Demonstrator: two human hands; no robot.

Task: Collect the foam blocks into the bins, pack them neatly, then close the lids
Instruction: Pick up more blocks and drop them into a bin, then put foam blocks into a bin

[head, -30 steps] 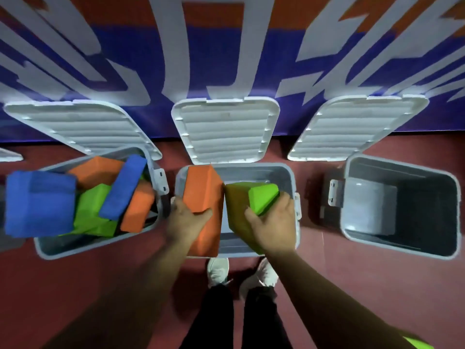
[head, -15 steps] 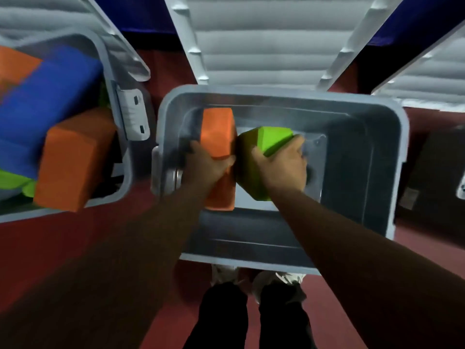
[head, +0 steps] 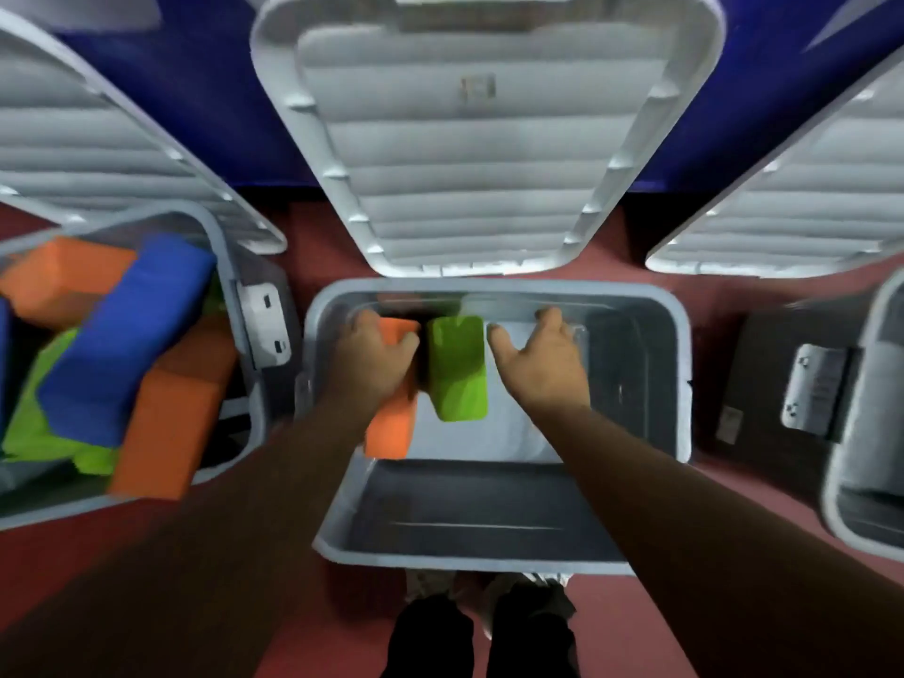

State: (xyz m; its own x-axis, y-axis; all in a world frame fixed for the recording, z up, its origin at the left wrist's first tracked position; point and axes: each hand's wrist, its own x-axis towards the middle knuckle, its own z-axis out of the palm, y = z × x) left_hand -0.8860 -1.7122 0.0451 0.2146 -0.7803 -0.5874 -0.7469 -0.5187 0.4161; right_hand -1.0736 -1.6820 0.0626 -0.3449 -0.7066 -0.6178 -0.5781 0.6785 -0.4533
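Observation:
The middle grey bin stands open right below me, its ribbed lid leaning back against the wall. Inside it, my left hand grips an orange foam block low on the bin floor at the left. A green foam block lies on the floor of the bin just right of the orange one. My right hand hovers beside the green block with fingers spread, holding nothing.
The left bin is heaped with a blue block, orange blocks and green blocks. Another grey bin sits at the right edge. Lids lean on the blue wall. The floor is dark red.
I have leaned further over the middle bin and lowered both blocks to its floor. My right hand has let go of the green block and opened; the left still holds the orange one.

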